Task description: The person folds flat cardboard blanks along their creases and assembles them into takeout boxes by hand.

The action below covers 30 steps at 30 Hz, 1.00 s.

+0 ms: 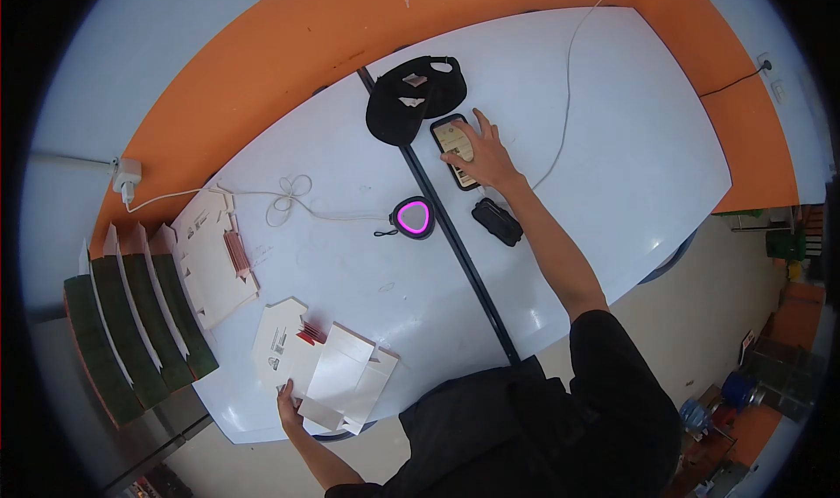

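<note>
My right hand point(483, 155) is over a smartphone point(464, 176) in a black case, its fingers spread and the fingertips at the lit screen. Below the phone lies a small black case point(497, 221). At the table's near edge my left hand point(290, 409) grips the lower edge of a white cardboard box blank point(341, 367), partly folded, with printed marks. Small red pieces point(310, 333) lie on the blank's upper part. A round black device with a glowing pink ring point(413, 217) sits between the two hands.
More flat box blanks point(210, 253) with a red-brown stack point(236, 253) lie at left, beside green-and-white folded panels point(144, 332). A black cap point(411, 100) rests at the back. White cables point(569, 87) cross the white table point(647, 148); a dark seam point(464, 262) divides it.
</note>
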Each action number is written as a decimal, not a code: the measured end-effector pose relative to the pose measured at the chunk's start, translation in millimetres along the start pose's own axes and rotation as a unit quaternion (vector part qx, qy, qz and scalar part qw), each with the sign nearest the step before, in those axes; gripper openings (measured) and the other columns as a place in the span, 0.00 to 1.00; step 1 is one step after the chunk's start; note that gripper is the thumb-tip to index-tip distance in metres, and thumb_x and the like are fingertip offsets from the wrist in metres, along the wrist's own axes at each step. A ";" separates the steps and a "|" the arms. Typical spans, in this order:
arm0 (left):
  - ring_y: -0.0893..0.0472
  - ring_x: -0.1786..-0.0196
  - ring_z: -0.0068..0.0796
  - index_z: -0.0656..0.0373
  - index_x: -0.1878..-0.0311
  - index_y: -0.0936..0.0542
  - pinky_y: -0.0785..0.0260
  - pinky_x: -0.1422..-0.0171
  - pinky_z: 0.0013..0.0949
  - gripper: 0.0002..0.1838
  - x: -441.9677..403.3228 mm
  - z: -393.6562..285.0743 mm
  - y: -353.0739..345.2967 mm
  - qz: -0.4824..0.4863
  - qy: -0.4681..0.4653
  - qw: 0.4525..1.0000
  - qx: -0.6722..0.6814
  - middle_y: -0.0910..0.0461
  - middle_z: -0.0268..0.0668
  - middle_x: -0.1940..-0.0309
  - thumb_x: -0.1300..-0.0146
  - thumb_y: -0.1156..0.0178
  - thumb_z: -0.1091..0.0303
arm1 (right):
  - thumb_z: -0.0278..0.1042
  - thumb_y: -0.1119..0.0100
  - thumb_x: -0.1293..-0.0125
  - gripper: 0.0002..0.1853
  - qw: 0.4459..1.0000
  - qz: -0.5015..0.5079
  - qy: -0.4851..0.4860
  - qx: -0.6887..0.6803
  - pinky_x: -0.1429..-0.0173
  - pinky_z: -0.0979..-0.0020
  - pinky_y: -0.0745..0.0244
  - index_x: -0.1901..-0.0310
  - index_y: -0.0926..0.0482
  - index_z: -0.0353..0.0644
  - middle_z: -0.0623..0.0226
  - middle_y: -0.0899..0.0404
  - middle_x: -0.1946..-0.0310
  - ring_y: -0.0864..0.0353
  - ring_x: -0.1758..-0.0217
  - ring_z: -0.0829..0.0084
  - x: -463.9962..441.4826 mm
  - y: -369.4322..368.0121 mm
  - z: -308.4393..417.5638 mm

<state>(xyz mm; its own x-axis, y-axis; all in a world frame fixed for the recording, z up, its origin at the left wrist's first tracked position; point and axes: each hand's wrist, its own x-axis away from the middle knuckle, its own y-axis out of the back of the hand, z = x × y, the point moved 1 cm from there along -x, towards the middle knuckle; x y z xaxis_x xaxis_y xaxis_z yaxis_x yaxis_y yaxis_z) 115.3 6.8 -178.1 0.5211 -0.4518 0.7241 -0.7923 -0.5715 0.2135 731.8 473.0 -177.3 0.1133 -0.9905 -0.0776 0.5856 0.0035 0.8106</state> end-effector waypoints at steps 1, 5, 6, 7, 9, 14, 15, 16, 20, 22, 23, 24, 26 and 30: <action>0.15 0.52 0.31 0.61 0.34 0.25 0.22 0.55 0.32 0.29 -1.1 1.5 2.8 0.003 0.003 1.000 -0.001 0.16 0.36 0.51 0.32 0.32 0.55 | 0.73 0.34 0.39 0.45 1.000 0.004 -0.003 -0.005 0.20 0.38 0.42 0.26 0.30 0.58 0.40 0.50 0.20 0.47 0.22 0.26 0.1 1.7 2.3; 0.16 0.50 0.32 0.61 0.33 0.25 0.23 0.52 0.33 0.29 -9.3 3.6 9.9 0.041 -0.008 0.999 0.006 0.16 0.37 0.48 0.32 0.32 0.56 | 0.74 0.33 0.40 0.44 0.996 0.032 0.003 0.078 0.20 0.42 0.41 0.26 0.29 0.61 0.41 0.51 0.20 0.45 0.22 0.28 -3.4 -1.3 3.2; 0.16 0.50 0.32 0.61 0.33 0.25 0.23 0.51 0.34 0.29 -9.4 5.5 10.5 0.056 -0.013 0.998 0.010 0.17 0.37 0.48 0.32 0.32 0.56 | 0.73 0.33 0.39 0.44 0.998 0.030 -0.012 0.047 0.20 0.43 0.41 0.26 0.29 0.58 0.41 0.51 0.20 0.45 0.22 0.31 -3.8 1.4 2.9; 0.17 0.47 0.33 0.61 0.32 0.26 0.24 0.48 0.36 0.30 -10.1 7.9 11.6 0.050 -0.011 0.999 0.006 0.17 0.38 0.46 0.32 0.32 0.57 | 0.71 0.33 0.38 0.44 0.999 0.028 -0.025 0.016 0.20 0.44 0.41 0.26 0.30 0.56 0.41 0.50 0.20 0.44 0.22 0.33 -4.9 4.3 3.6; 0.19 0.42 0.34 0.61 0.30 0.27 0.27 0.41 0.41 0.31 -10.9 7.4 10.3 0.034 -0.008 0.999 0.002 0.18 0.38 0.43 0.32 0.32 0.57 | 0.69 0.33 0.36 0.44 0.995 -0.036 -0.041 -0.082 0.20 0.46 0.40 0.26 0.31 0.51 0.42 0.50 0.20 0.42 0.23 0.37 -6.2 7.8 6.1; 0.28 0.31 0.36 0.62 0.25 0.32 0.37 0.30 0.50 0.41 8.4 -8.0 -4.7 -0.042 -0.003 0.995 -0.091 0.24 0.38 0.33 0.36 0.29 0.52 | 0.51 0.36 0.25 0.31 0.923 -0.242 -0.035 -0.296 0.28 0.59 0.30 0.30 0.29 0.39 0.52 0.28 0.33 0.26 0.31 0.58 34.6 32.3 56.1; 0.29 0.29 0.37 0.62 0.23 0.34 0.36 0.30 0.49 0.45 -10.8 7.7 9.1 -0.026 -0.003 0.997 -0.078 0.25 0.39 0.30 0.39 0.28 0.49 | 0.47 0.37 0.24 0.26 0.914 -0.201 -0.042 -0.350 0.32 0.63 0.26 0.33 0.26 0.38 0.56 0.23 0.38 0.22 0.36 0.63 55.9 49.1 91.7; 0.30 0.27 0.37 0.62 0.22 0.36 0.36 0.30 0.47 0.48 -7.6 7.8 10.3 -0.016 -0.011 0.996 -0.084 0.27 0.40 0.28 0.39 0.28 0.48 | 0.42 0.39 0.22 0.21 0.900 -0.153 -0.051 -0.405 0.37 0.67 0.23 0.36 0.24 0.38 0.60 0.19 0.43 0.19 0.41 0.69 77.6 55.4 121.2; 0.24 0.38 0.30 0.65 0.36 0.22 0.32 0.36 0.43 0.36 30.4 -23.2 -6.4 -0.029 -0.037 0.997 -0.057 0.19 0.40 0.42 0.39 0.27 0.48 | 0.33 0.38 0.23 0.16 0.908 0.083 0.060 -0.407 0.49 0.73 0.21 0.40 0.22 0.36 0.64 0.14 0.50 0.15 0.53 0.77 143.2 21.2 194.4; 0.20 0.46 0.27 0.64 0.44 0.17 0.29 0.43 0.37 0.27 32.3 -32.0 -1.8 0.033 -0.041 0.998 -0.020 0.15 0.37 0.52 0.38 0.27 0.53 | 0.35 0.36 0.25 0.20 0.900 0.215 0.072 -0.373 0.49 0.72 0.21 0.37 0.23 0.35 0.63 0.14 0.49 0.15 0.52 0.74 163.2 -8.5 229.4; 0.19 0.49 0.26 0.64 0.47 0.16 0.29 0.46 0.35 0.24 32.9 -32.4 -0.9 0.038 -0.046 0.998 -0.003 0.15 0.36 0.54 0.38 0.27 0.55 | 0.37 0.35 0.27 0.23 0.895 0.275 0.063 -0.346 0.49 0.71 0.21 0.36 0.24 0.35 0.62 0.14 0.49 0.14 0.53 0.72 175.8 -22.6 253.8; 0.18 0.52 0.26 0.63 0.49 0.15 0.28 0.50 0.33 0.22 33.1 -32.6 -0.6 0.045 -0.051 0.998 0.012 0.14 0.35 0.57 0.38 0.27 0.56 | 0.43 0.33 0.28 0.28 0.902 0.294 0.073 -0.308 0.49 0.68 0.20 0.35 0.25 0.35 0.59 0.14 0.48 0.14 0.53 0.68 183.7 -44.8 270.7; 0.17 0.59 0.26 0.64 0.51 0.15 0.29 0.59 0.30 0.20 37.8 -37.8 -1.8 0.044 -0.056 0.997 0.020 0.14 0.36 0.60 0.38 0.26 0.59 | 0.54 0.30 0.33 0.36 0.918 0.323 0.054 -0.223 0.46 0.63 0.20 0.34 0.25 0.34 0.53 0.15 0.46 0.14 0.51 0.61 190.8 -100.3 300.4; 0.19 0.65 0.24 0.68 0.54 0.16 0.31 0.65 0.28 0.18 34.9 -36.8 0.1 0.088 -0.078 0.991 0.069 0.14 0.39 0.61 0.39 0.24 0.64 | 0.60 0.28 0.38 0.38 0.878 0.457 0.004 -0.139 0.45 0.59 0.20 0.39 0.20 0.31 0.49 0.14 0.49 0.13 0.53 0.56 181.1 -172.0 350.0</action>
<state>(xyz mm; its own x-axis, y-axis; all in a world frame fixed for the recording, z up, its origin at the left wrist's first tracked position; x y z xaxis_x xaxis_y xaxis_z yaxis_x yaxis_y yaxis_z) 121.7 16.2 -128.6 0.4297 -0.6467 0.6301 -0.8302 -0.5574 -0.0059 370.7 245.0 -127.6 0.6432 -0.5548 0.5277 0.4193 0.8319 0.3635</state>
